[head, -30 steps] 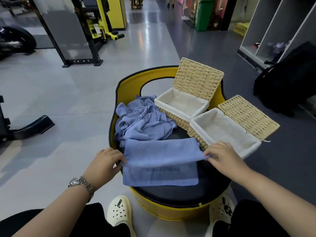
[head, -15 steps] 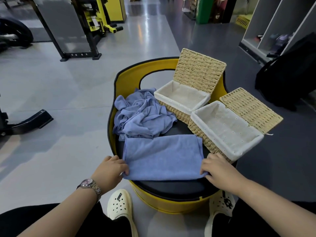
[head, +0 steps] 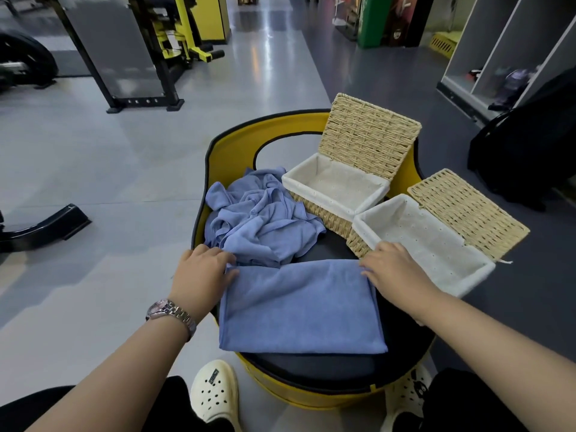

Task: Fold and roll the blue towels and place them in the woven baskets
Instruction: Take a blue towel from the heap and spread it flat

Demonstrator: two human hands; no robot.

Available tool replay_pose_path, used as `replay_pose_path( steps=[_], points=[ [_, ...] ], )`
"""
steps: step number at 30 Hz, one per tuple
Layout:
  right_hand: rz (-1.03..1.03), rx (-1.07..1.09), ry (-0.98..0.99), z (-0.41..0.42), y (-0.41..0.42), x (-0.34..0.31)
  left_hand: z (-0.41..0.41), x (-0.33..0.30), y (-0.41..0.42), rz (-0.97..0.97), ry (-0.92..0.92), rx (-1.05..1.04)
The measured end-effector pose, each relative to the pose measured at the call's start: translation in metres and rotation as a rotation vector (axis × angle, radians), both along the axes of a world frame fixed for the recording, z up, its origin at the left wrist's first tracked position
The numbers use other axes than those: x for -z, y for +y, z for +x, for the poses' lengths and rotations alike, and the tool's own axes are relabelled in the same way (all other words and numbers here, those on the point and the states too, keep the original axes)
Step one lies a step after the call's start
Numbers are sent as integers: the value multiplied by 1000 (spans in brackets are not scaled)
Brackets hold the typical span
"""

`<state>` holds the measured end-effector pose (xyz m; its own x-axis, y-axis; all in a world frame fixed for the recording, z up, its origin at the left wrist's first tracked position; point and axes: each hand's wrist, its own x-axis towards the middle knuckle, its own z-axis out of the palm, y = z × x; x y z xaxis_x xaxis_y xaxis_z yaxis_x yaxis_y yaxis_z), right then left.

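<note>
A folded blue towel (head: 299, 307) lies flat on the black seat pad (head: 311, 366) of a yellow round stool. My left hand (head: 202, 275) pinches its far left corner between thumb and fingers. At the far right corner, my right hand (head: 392, 269) has its fingertips curled on the cloth. Behind the folded towel sits a crumpled heap of blue towels (head: 261, 222). Two woven baskets with white liners stand open to the right: the far basket (head: 336, 185) and the near basket (head: 424, 241), both with nothing in them, lids tipped back.
The stool's yellow backrest (head: 237, 141) curves behind the heap. My feet in cream clogs (head: 215, 394) stand on the grey floor below. Gym machines (head: 174, 42) stand far left, a black bag (head: 530, 145) and shelves at the right.
The towel's far edge was pulled over to the near edge, folding it in half. Both hands then moved from the near corners up to the far corners.
</note>
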<state>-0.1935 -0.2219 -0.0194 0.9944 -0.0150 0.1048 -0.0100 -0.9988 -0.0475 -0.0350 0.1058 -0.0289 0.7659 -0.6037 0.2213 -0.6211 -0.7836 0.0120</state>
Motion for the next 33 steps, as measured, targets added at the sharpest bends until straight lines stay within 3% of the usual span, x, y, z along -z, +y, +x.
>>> replay_pose_path(
  steps=[9,13,19,26,33],
  points=[
    [-395,26,189,42,7,41,12,3,-6,148,121,25],
    [-380,-34,142,43,7,36,13,0,-6,179,143,-8],
    [-346,50,148,37,6,8,15,-7,2,-97,113,-68],
    [-392,122,168,37,17,12,11,-3,-8,-66,100,-138],
    [-360,41,-60,42,40,11,11,-3,2,-29,240,-146]
  ],
)
